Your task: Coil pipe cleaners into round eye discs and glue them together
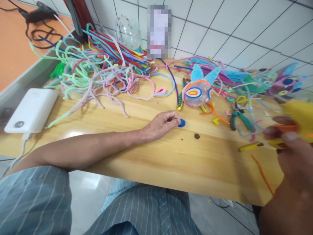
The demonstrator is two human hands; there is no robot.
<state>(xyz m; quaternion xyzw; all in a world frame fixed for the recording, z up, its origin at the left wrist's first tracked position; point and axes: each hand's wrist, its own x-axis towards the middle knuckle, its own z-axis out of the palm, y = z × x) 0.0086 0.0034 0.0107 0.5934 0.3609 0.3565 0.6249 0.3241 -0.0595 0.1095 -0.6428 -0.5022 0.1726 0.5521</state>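
Pale wood table (146, 158), smooth and grained, against a wall (220, 19) of glossy white tile with dark joints. Left hand (162, 126): thumb and forefinger pinched together on the edge of a blue disc (182, 123), flat and round, mid-table; its near edge is covered by the fingertips, and whether it touches the wood I cannot tell. Right hand (293, 147): closed round a yellow tool (299, 116) with an orange part; both blurred, the tool cut off at the frame edge, its tip not made out. Just beside the disc, a small dark roundel (197, 136). Beyond, a clear ball (197, 100) with fuzzy blue ears and a coiled oval eye. Green-handled pliers (241, 120) to its right. Leftward, a tangle of fuzzy stems (80, 78), pale green and lilac, ends overlapping; behind it a clear dotted balloon (128, 31), partly hidden below. Upright shape (160, 32) at the wall: pixelated, unreadable.
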